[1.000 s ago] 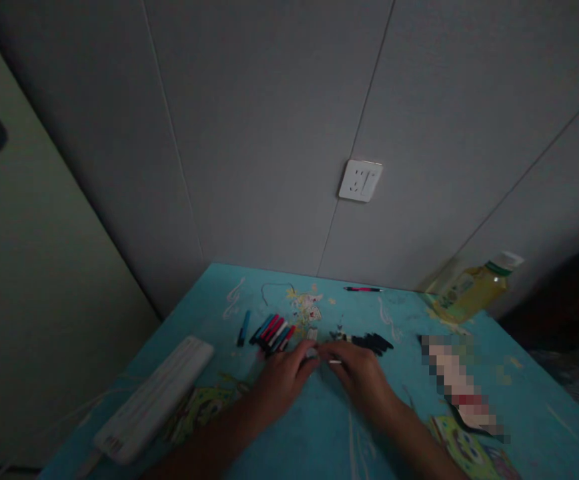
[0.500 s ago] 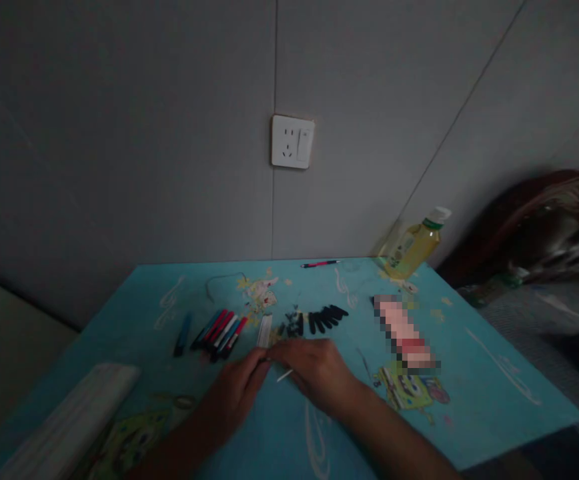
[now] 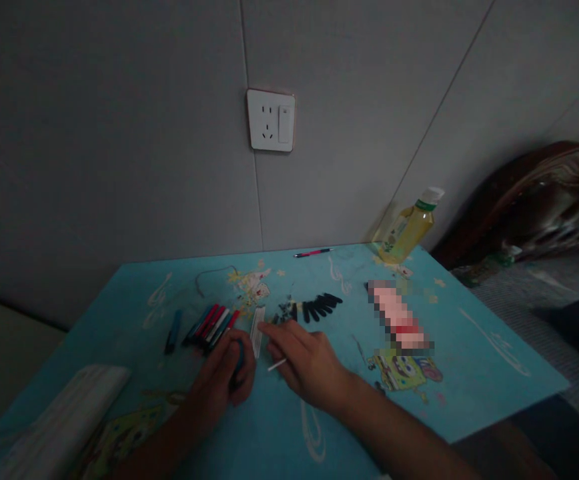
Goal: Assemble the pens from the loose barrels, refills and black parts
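Light-blue tabletop with cartoon prints [image 3: 449, 413], set against a grey panelled wall [image 3: 169, 147] with a white socket-and-switch plate [image 3: 271, 120]; carved dark-brown headboard [image 3: 544, 200] off to the right. Toward the back: a slim red-and-black pen [image 3: 313, 253] and a clear bottle of yellow liquid with a white cap [image 3: 404, 233]. Pink strip-shaped item [image 3: 397, 317] is pixelated, unreadable. Long white power-strip-like block [image 3: 69, 413] is cut off lower left, dim. Pile of red, blue and white markers [image 3: 214, 323] partly hidden by the left hand [image 3: 224, 370]; lone blue marker with a dark end [image 3: 173, 331] left of it. Left forearm slants in from below, fingers curled around a slim blue marker-like piece [image 3: 240, 357], mostly covered. Right hand [image 3: 312, 360] palm down, fingers bent, index over the thin white sticks [image 3: 257, 330], contact unclear; another short white stick [image 3: 276, 365] juts from under its fingers, held there, exact pinch hidden. Row of black caps [image 3: 322, 307] just beyond the right hand.
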Demonstrator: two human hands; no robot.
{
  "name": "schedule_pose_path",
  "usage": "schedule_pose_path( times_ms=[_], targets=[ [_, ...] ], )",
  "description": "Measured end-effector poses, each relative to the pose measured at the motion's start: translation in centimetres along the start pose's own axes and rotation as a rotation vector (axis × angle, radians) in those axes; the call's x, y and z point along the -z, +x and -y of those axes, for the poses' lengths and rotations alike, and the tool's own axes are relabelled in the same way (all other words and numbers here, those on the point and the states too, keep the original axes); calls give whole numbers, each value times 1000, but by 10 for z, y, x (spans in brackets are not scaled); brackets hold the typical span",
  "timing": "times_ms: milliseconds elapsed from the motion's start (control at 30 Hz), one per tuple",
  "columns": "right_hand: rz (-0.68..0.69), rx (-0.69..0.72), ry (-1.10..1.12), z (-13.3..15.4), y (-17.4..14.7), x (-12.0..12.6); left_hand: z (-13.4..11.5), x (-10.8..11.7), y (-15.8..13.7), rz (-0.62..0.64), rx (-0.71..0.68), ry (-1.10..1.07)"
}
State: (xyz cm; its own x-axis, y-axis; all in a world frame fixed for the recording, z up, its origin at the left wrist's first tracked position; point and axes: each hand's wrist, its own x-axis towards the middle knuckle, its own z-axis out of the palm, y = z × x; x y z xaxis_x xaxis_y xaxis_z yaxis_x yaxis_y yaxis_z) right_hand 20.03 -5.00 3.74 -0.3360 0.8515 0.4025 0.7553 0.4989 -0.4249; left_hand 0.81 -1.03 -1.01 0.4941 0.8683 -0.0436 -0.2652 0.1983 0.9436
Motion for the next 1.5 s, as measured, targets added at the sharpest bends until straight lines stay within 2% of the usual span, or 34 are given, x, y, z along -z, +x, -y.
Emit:
schedule_pose_path(
  times_ms=[100, 167, 233, 300, 367, 433, 667, 867, 1000, 1100, 1200, 1300, 1400, 1500],
  targets=[
    [-2, -72, -40, -5, 1, -9, -1, 4, 0, -66, -96, 184],
    [11, -139, -76, -9, 2, -15, -3, 7, -3, -69, -197, 490],
    [30, -192, -99, -14, 3, -19, -5, 7, -8, 41, -276, 782],
    [36, -227, -106, -18, 5, -21, -7, 4, -11, 216, -317, 952],
    [18, -249, -105, -21, 6, -20, -9, -1, -12, 345, -357, 1020],
    [-10, -267, -102, -25, 8, -18, -11, -4, -11, 398, -403, 1037],
    [-92, -316, -108, -42, 14, -5, -13, -2, -8, 415, -454, 1079],
    [-271, -298, -116, -62, 15, 3, -6, 2, -9, 497, -637, 1351],
    [-314, -297, -101, -61, 16, 16, -2, 4, -8, 498, -679, 1454],
    [-181, -308, -64, -45, -5, 38, -3, 5, -6, 481, -667, 1468],
    [159, -355, -72, -26, -51, 62, -5, 6, -5, 468, -661, 1473],
    [386, -432, -40, -12, -103, 71, -4, 6, -5, 469, -643, 1495],
    [433, -492, -15, -7, -135, 65, -3, 4, -6, 488, -625, 1509],
    [430, -522, -5, -4, -142, 55, -3, 3, -7, 496, -618, 1512]
  ],
)
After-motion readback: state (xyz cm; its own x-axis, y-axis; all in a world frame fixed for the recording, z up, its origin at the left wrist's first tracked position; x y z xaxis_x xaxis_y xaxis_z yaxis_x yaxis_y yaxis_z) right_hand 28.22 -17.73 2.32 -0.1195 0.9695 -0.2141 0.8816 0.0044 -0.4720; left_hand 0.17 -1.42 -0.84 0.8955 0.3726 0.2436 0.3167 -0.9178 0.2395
